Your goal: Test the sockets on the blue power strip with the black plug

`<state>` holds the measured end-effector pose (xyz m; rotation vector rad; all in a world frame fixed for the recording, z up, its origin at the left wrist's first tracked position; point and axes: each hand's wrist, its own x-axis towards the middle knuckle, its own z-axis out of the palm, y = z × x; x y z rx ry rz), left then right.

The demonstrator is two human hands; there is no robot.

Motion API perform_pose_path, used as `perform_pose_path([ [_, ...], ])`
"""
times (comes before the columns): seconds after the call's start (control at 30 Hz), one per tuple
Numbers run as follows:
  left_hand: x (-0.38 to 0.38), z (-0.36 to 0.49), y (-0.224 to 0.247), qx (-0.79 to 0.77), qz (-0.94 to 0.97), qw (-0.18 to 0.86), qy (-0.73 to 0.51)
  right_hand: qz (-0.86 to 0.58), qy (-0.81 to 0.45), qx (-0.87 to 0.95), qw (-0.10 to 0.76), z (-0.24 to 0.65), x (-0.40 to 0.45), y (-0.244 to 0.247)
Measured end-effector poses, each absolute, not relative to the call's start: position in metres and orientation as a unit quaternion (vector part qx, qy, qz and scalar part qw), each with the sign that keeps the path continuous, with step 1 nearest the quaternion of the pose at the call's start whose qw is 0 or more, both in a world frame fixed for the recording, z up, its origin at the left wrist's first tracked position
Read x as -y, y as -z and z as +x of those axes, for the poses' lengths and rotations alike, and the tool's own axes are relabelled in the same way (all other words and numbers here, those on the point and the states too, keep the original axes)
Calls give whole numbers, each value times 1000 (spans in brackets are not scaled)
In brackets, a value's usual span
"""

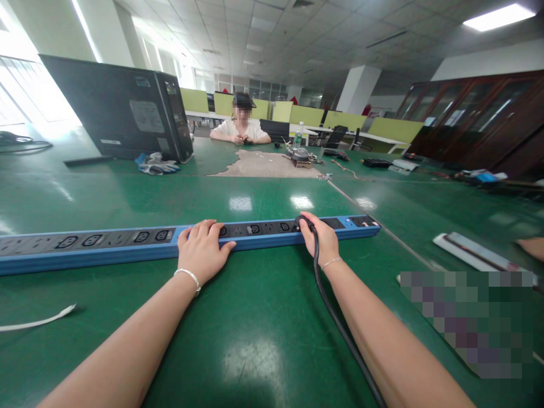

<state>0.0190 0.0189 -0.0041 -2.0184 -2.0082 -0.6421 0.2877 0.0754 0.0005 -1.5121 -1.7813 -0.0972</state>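
A long blue power strip (250,242) with black sockets of several shapes lies across the green table. My left hand (202,246) grips it near the middle, fingers over the top and the thumb along the near side. Closed around a black plug (298,222), my right hand (321,238) is at the sockets near the strip's right end. A black cable (325,289) runs from the plug down toward me. The fingers partly hide the plug, so I cannot tell how deep it sits.
A black computer case (127,113) stands at the back left, with gloves (157,164) beside it. Across the table (263,198) sits a person (242,127). A white cable (38,326) lies at left. At right are a pale flat bar (471,255) and part of another hand (531,246).
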Motion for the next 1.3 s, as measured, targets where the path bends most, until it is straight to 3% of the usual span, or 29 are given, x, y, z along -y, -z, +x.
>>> perform_pose_path([
  [0.27, -18, 20, 2, 687, -686, 103, 216, -578, 95, 738, 334, 286, -73, -2],
  [0.8, -18, 19, 4, 686, -686, 111, 216, -597, 86, 729, 324, 282, -68, 3],
  [1.3, -18, 19, 3, 687, -685, 105, 218, -611, 61, 680, 400, 279, -76, 21],
])
